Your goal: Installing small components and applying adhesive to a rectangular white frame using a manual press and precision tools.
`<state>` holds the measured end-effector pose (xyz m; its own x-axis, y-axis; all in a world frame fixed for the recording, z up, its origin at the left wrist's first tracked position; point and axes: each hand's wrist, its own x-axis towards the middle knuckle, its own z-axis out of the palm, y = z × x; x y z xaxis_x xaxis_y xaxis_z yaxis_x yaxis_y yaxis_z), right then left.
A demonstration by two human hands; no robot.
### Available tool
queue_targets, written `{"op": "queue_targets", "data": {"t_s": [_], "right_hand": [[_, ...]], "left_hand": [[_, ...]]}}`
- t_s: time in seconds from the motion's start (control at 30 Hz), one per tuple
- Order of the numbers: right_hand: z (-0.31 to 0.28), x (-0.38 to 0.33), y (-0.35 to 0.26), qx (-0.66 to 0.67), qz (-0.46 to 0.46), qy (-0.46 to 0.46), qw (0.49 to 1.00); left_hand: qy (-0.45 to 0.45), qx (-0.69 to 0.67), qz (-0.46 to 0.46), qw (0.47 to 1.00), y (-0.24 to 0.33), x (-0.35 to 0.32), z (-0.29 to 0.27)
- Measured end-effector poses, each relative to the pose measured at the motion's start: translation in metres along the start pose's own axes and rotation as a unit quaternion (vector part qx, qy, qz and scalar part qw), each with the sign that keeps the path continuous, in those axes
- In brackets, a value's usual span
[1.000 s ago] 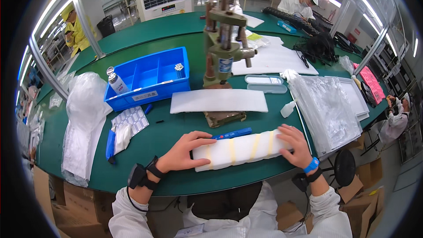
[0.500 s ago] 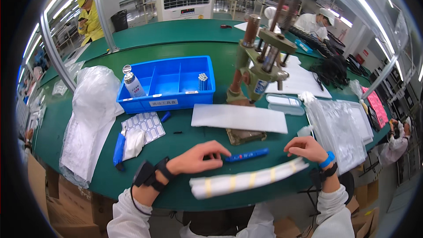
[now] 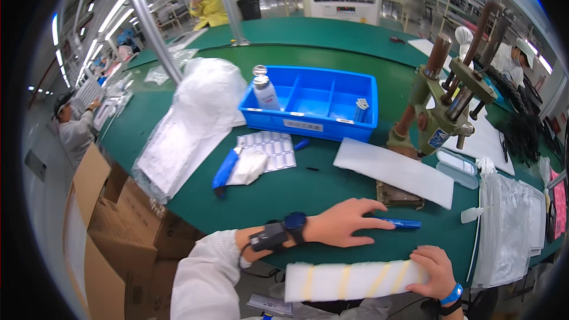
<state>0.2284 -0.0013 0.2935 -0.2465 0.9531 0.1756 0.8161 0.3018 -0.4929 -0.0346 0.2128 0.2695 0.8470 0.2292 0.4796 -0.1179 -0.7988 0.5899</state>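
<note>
My left hand (image 3: 347,223) is over the green table, palm down with its fingers spread. Its fingertips are at the left end of a blue marker pen (image 3: 406,224); whether they touch it I cannot tell. My right hand (image 3: 434,272) grips the right end of a long white foam strip (image 3: 355,281) banded with yellow tape. The strip lies across the table's near edge, its left end free. Beyond the pen, a flat white foam sheet (image 3: 394,170) rests aslant over the base of a green hand press (image 3: 437,115).
A blue divided bin (image 3: 308,121) holds a pump bottle (image 3: 265,93). A label sheet (image 3: 275,148), blue-handled tool (image 3: 225,172) and plastic-wrapped sheets (image 3: 195,118) lie left. Bagged sheets (image 3: 507,219) lie right. Cardboard boxes (image 3: 121,231) stand lower left; people work farther off.
The view has swung left, shifting the table's things rightward in the picture. My right hand has taken hold of the foam strip, which is now nearer me. My left fingers have spread.
</note>
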Motion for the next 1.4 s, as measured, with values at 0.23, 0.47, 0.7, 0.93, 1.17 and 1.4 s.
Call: {"op": "queue_targets", "data": {"t_s": [0.23, 0.47, 0.7, 0.93, 1.17, 1.4], "right_hand": [[-0.021, -0.029, 0.022, 0.03, 0.09, 0.053, 0.994], [-0.005, -0.043, 0.046, 0.113, 0.058, 0.16, 0.979], [-0.005, -0.042, 0.049, 0.128, 0.031, 0.167, 0.977], [-0.014, -0.045, 0.032, 0.134, 0.066, 0.176, 0.973], [-0.008, -0.044, 0.037, 0.141, 0.074, 0.184, 0.97], [-0.018, -0.045, 0.034, 0.069, 0.072, 0.165, 0.981]], "left_hand": [[-0.038, 0.094, 0.023, 0.995, -0.01, -0.033, -0.002], [0.192, 0.271, -0.196, 0.923, 0.008, -0.1, -0.073], [0.247, 0.47, -0.3, 0.793, -0.019, -0.149, -0.12], [0.297, 0.384, -0.257, 0.836, -0.035, -0.096, -0.122], [0.201, 0.402, -0.301, 0.841, -0.065, -0.135, -0.106], [0.203, 0.226, -0.286, 0.909, -0.045, -0.144, -0.12]]}}
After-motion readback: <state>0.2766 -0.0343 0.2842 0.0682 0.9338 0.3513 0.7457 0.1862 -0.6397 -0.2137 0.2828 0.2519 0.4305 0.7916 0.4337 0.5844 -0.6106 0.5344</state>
